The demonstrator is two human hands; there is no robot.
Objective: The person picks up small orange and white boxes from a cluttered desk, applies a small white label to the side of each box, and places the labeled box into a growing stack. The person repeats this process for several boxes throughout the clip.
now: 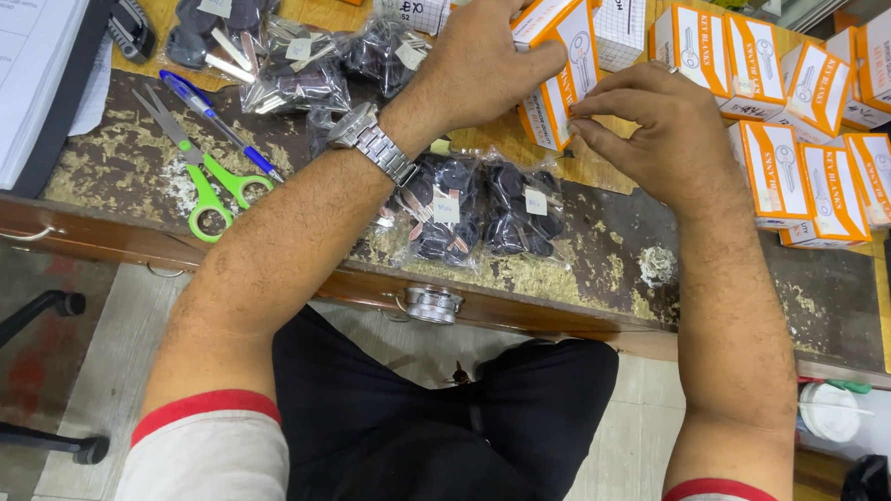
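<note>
Both hands, left (484,67) and right (656,129), around the orange-and-white box (564,60)

Lay at left on the worn tabletop (605,263): green-handled scissors (197,165), a blue pen (221,122). Sat centre: clear bags of dark keys (487,207). Stood far right: stacked orange-and-white boxes (821,127).

Your left hand (484,62) grips an orange-and-white carton (559,60) that your right hand (661,135) pinches; right of the carton lie rows of matching small boxes (811,126), left of it clear bags (293,69) with white tags, below it two more tagged bags (487,207).
</note>
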